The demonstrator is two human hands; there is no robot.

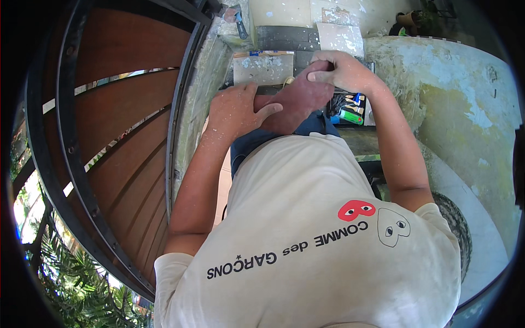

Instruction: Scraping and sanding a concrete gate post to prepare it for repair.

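A reddish-brown sheet of sandpaper (301, 101) is stretched between my two hands in front of my waist, bent and slightly curled. On its left end my left hand (234, 109) is closed, thumb on the near face and fingers mostly hidden behind it. My right hand (345, 74) pinches the upper right end between thumb and fingers. Pale dust specks dot both hands and forearms.
A slatted brown wooden gate (126, 49) with a dark metal frame rises at left. A scraper (240, 26) lies on the ledge beyond. Below my right hand, a dark tray holds a green-handled tool (351, 116). Peeling wall (454, 93) stands at right; paint-flecked boards (263, 68) lie ahead.
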